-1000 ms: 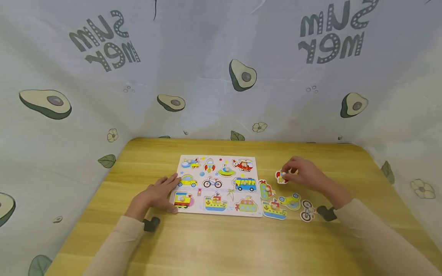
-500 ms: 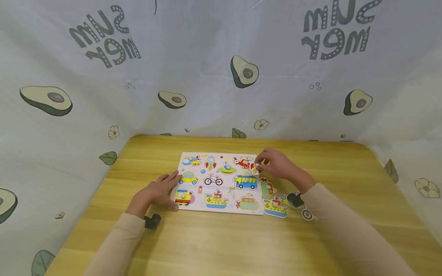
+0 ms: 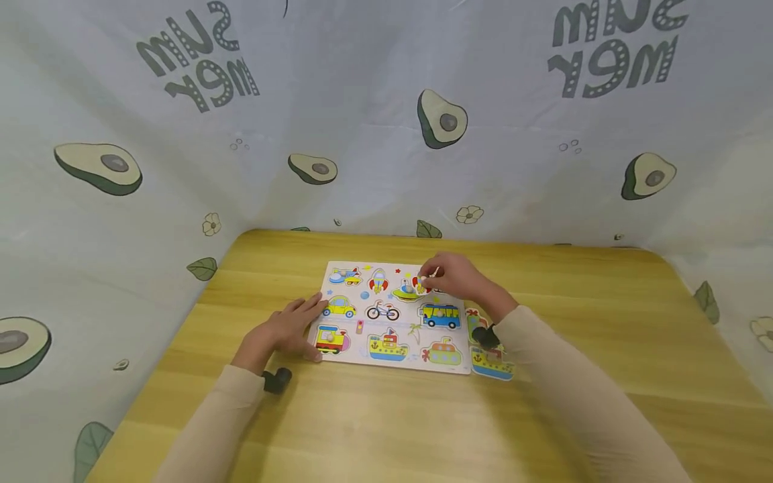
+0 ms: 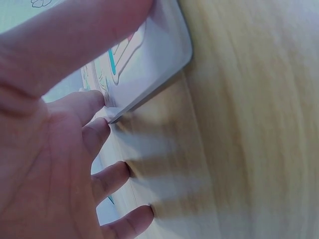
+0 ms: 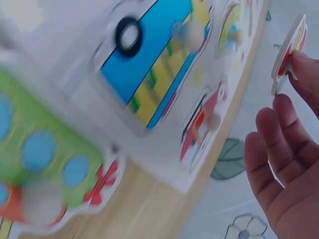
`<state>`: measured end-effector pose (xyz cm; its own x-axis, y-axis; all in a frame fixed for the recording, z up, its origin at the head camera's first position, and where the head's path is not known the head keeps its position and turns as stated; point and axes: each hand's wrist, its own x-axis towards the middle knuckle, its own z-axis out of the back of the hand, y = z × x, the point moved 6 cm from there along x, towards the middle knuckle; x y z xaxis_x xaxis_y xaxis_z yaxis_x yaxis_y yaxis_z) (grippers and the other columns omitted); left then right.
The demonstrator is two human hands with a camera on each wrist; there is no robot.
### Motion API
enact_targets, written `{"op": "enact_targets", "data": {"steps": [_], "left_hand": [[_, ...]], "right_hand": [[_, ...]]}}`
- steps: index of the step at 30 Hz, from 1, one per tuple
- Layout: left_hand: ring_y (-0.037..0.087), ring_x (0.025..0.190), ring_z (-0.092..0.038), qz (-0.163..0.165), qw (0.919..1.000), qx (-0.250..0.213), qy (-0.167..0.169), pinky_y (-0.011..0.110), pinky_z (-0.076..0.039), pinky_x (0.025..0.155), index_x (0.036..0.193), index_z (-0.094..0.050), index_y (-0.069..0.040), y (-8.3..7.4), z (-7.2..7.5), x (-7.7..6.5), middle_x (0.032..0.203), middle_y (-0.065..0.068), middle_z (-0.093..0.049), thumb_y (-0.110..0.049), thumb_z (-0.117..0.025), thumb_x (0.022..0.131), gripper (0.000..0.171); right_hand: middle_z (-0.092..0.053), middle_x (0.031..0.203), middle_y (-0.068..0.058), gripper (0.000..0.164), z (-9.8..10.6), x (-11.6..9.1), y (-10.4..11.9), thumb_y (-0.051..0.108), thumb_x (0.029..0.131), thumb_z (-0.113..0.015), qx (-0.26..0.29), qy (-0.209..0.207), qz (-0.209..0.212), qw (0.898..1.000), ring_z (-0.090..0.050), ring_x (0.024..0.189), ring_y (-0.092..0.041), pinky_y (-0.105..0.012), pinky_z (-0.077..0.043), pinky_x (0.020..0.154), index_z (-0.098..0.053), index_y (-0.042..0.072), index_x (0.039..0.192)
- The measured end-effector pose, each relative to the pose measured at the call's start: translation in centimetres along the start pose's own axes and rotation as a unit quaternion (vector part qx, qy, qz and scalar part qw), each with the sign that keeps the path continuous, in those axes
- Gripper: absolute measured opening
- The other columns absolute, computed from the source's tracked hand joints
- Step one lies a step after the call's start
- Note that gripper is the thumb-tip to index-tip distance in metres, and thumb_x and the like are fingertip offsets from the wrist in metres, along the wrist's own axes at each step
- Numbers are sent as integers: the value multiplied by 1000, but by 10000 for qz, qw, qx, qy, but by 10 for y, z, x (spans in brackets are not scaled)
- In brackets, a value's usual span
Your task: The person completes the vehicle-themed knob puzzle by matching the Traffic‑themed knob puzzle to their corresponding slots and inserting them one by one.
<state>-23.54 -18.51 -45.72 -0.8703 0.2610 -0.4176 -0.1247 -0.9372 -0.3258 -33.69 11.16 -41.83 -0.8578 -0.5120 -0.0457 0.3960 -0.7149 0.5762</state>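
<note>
A rocket puzzle piece (image 3: 421,284) is pinched by its knob in my right hand (image 3: 455,275), held above the board beside the flying saucer piece (image 3: 408,290). The right wrist view shows this rocket piece (image 5: 289,52) nearly edge-on, between thumb and fingertips. My left hand (image 3: 292,329) rests on the left edge of the puzzle board (image 3: 401,327). In the left wrist view its fingers are spread, some reaching past the board's edge to the table. The board's rocket recess (image 3: 378,282) lies left of the saucer. The helicopter piece is partly hidden by my right hand.
Loose submarine (image 3: 476,320) and ship (image 3: 492,367) pieces lie against the board's right side, partly under my right wrist. Bus (image 3: 439,316), train (image 3: 329,340) and plane (image 3: 344,276) pieces sit in the board. A printed curtain (image 3: 362,134) hangs behind the wooden table (image 3: 362,416).
My right hand has carried the rocket piece leftward from the table at right, over the helicopter, to beside the saucer. My left hand stays on the board's edge. The head view has shifted slightly.
</note>
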Motion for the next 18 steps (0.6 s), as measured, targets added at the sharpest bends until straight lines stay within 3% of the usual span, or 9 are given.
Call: {"op": "enact_targets", "data": {"steps": [9,18], "left_hand": [[43,153,-13,140,9997,-146,121,75,-15,115,159,-24,-17,-3,-7,0,170,6,-10,-38,-87,72,109],[44,152,-13,66,9998,-176,71,75,-16,114,159,-24,-16,-6,1,-1,169,8,-11,-35,-88,72,109]], "right_hand": [[-71,106,-6,17,-23,26,31,23,94,-68,6,217,201,9996,-61,92,-20,-35,-53,80,-76,13,106],[-73,110,-8,20,-29,40,29,20,94,-67,584,-102,-438,9973,-65,97,-23,-37,-54,86,-73,11,111]]}}
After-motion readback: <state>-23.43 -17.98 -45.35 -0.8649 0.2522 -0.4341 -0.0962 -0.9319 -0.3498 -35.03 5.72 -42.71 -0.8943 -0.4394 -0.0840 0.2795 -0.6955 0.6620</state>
